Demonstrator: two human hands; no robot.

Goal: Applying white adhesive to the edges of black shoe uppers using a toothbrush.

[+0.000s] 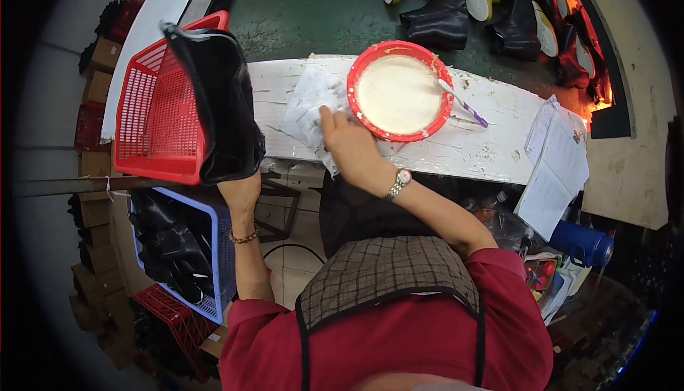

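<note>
My left hand (241, 190) is closed around the lower end of a black boot upper (217, 102), mostly hidden beneath it. The shiny upper stands tilted over the near right side of a red plastic basket (160, 163), with a pale strip along its open top edge. Over a crumpled white cloth or paper (308, 109) on the bench lies my right hand (351, 150), one finger stretched out and the others partly hidden. Just right of it sits a red bowl (354, 109) of cream-coloured liquid, with a white and purple toothbrush (464, 104) leaning on its rim.
Black and yellow boots (438, 17) lie on the green surface (306, 13) beyond the white bench (491, 152). Papers (556, 166) hang at the bench's right end, above a blue flask (581, 243). A blue crate (222, 248) of black pieces stands below left.
</note>
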